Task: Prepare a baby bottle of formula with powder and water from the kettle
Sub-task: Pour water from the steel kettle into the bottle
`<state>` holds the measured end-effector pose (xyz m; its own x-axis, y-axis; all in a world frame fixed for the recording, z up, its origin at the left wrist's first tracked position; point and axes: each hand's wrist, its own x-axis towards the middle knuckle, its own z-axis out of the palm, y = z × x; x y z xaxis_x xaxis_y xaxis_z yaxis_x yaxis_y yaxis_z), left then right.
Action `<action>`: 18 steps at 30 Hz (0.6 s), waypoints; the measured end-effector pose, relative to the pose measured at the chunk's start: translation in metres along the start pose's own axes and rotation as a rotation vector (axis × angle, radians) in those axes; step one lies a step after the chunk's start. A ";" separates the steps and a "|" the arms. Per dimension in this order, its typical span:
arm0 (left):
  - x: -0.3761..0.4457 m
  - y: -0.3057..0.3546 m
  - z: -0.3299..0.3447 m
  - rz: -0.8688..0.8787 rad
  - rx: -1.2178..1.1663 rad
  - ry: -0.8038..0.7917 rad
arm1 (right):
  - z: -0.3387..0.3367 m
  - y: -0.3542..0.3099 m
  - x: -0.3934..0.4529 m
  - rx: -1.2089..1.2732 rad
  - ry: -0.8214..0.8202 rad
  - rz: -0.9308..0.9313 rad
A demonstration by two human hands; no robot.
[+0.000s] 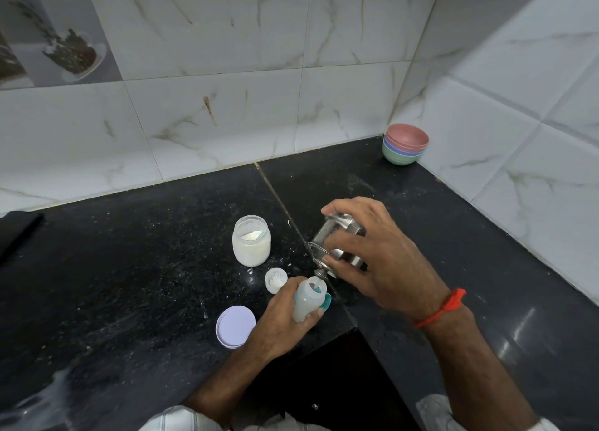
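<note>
My left hand (285, 320) grips a small translucent baby bottle (308, 301) with its open mouth turned up and to the right; a teal part shows beside it. My right hand (379, 258) holds a steel kettle (337, 242) tipped to the left, its spout right at the bottle's mouth. An open glass jar of white powder (251, 241) stands on the black counter behind the bottle. A small white scoop (275, 280) with powder lies between jar and bottle.
The jar's pale round lid (235, 326) lies left of my left hand. Stacked coloured bowls (405, 143) sit in the back right corner. Tiled walls close the counter at the back and right. The counter's edge steps inward below my hands.
</note>
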<state>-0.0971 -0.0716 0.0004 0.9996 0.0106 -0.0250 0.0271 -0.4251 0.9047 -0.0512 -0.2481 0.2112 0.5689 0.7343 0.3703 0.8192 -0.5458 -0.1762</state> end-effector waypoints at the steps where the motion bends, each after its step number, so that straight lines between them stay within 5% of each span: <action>1: 0.000 0.000 0.000 -0.002 -0.001 0.001 | 0.000 0.000 0.000 -0.001 0.000 -0.001; 18: 0.002 -0.004 0.002 -0.006 0.006 0.004 | 0.002 0.000 0.000 -0.003 -0.012 -0.024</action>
<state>-0.0955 -0.0714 -0.0042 0.9995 0.0170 -0.0281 0.0327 -0.4302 0.9021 -0.0504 -0.2471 0.2089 0.5502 0.7519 0.3632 0.8322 -0.5296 -0.1643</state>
